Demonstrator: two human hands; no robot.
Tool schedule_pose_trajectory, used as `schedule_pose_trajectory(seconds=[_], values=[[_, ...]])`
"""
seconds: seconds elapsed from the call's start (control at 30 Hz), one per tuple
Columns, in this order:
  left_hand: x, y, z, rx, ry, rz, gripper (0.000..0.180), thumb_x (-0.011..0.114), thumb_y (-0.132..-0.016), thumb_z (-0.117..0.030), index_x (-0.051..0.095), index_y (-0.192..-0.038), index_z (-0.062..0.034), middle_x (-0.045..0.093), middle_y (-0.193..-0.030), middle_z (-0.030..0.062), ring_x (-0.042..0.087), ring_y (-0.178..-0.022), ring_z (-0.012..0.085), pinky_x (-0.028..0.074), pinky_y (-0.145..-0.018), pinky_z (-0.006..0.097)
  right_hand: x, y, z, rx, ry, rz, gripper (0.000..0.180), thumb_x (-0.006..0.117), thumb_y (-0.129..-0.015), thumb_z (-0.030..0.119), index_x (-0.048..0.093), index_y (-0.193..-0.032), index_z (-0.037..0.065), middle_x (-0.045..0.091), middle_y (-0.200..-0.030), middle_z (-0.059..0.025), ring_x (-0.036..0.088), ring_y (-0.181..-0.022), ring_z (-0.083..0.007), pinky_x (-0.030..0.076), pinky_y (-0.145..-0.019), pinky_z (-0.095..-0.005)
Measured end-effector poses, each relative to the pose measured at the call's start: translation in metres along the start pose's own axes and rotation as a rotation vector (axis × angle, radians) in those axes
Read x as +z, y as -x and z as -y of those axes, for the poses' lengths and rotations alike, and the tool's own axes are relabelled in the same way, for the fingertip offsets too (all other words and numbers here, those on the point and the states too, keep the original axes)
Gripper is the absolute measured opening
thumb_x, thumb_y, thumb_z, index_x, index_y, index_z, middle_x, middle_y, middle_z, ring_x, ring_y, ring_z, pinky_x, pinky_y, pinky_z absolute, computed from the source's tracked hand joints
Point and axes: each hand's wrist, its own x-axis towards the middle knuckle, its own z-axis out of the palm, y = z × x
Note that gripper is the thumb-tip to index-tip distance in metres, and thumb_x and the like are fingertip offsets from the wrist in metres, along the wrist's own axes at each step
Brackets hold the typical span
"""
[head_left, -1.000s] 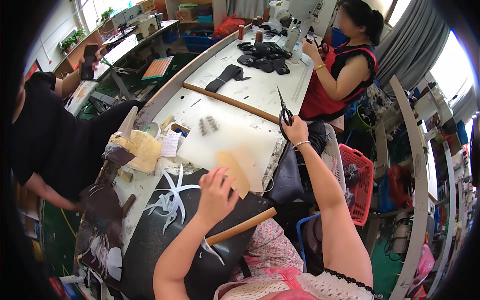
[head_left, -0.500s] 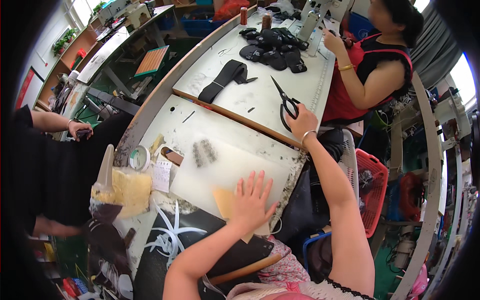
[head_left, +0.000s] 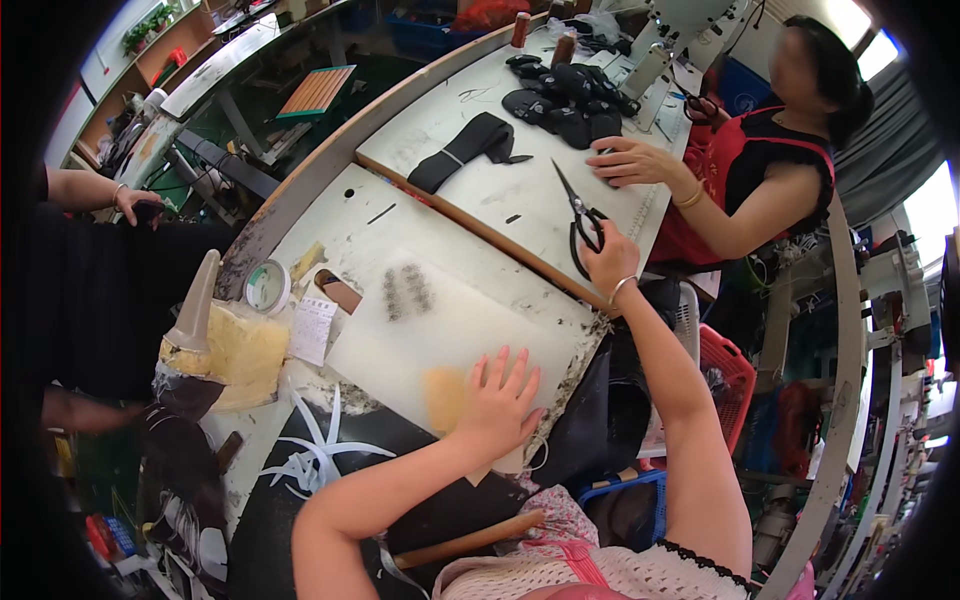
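Note:
My left hand (head_left: 497, 400) lies with fingers spread on a translucent white sheet (head_left: 480, 325). Just left of its palm is a tan piece (head_left: 443, 393), partly hidden by the hand. My right hand (head_left: 611, 262) is closed round the black handles of a pair of scissors (head_left: 580, 213), whose blades point away over the far white tabletop. Left of the scissors lies a folded black strap (head_left: 460, 152) with a band round it. Beyond them is a heap of black padded pieces (head_left: 570, 100).
Across the table, a co-worker in a red apron reaches out a hand (head_left: 640, 165) and holds other scissors (head_left: 697, 103) beside a sewing machine (head_left: 652, 65). On the left are a tape roll (head_left: 267, 287), a paper slip (head_left: 312, 328) and white strips (head_left: 325, 455). A red basket (head_left: 735, 375) stands at right.
The view has shifted slightly. The co-worker's near hand has moved from beside the machine out towards the black pieces. My left hand stays on the sheet and my right keeps the scissors.

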Motion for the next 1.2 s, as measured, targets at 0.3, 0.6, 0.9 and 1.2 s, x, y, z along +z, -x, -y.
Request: schedule_pose_trajectory(seconds=[0.3,0.6,0.9,1.2], values=[[-0.02,-0.082,0.04,0.063,0.15,-0.086,0.03,0.062,-0.076,-0.019,0.053,-0.099,-0.0009,0.056,-0.104,0.0149,0.054,-0.095,0.0308,0.043,-0.084,0.04,-0.002,-0.05,-0.001,-0.182,-0.148,-0.184,0.029,0.065,-0.069,0.001,0.048,-0.094,0.003,0.061,-0.083,-0.0135,0.061,-0.069,-0.0281,0.047,-0.061,-0.0367],[0.037,-0.242,0.094,-0.114,0.1,-0.42,0.053,0.067,-0.073,-0.026,0.049,-0.116,-0.0026,0.046,-0.12,0.022,0.044,-0.112,0.0372,0.037,-0.093,0.041,0.02,-0.122,-0.039,-0.083,0.022,-0.308,0.024,0.06,-0.074,0.003,0.047,-0.094,0.002,0.06,-0.088,-0.015,0.059,-0.085,-0.0333,0.046,-0.071,-0.0426],[0.033,-0.187,0.099,-0.143,0.133,-0.364,0.041,0.069,-0.074,-0.029,0.055,-0.101,-0.0024,0.045,-0.111,0.0153,0.041,-0.106,0.0333,0.035,-0.09,0.042,0.013,-0.087,-0.03,-0.135,-0.082,-0.202,0.039,0.072,-0.068,0.014,0.049,-0.096,0.002,0.06,-0.085,-0.0146,0.057,-0.081,-0.0337,0.045,-0.072,-0.0421],[0.022,-0.144,0.095,-0.36,0.454,-0.286,0.041,0.072,-0.073,-0.028,0.056,-0.097,0.0019,0.051,-0.09,0.0177,0.053,-0.082,0.0351,0.044,-0.074,0.039,0.01,-0.035,0.005,-0.217,-0.058,-0.117,0.029,0.071,-0.067,0.013,0.054,-0.088,0.003,0.062,-0.077,-0.0133,0.06,-0.074,-0.0316,0.047,-0.067,-0.0398]])
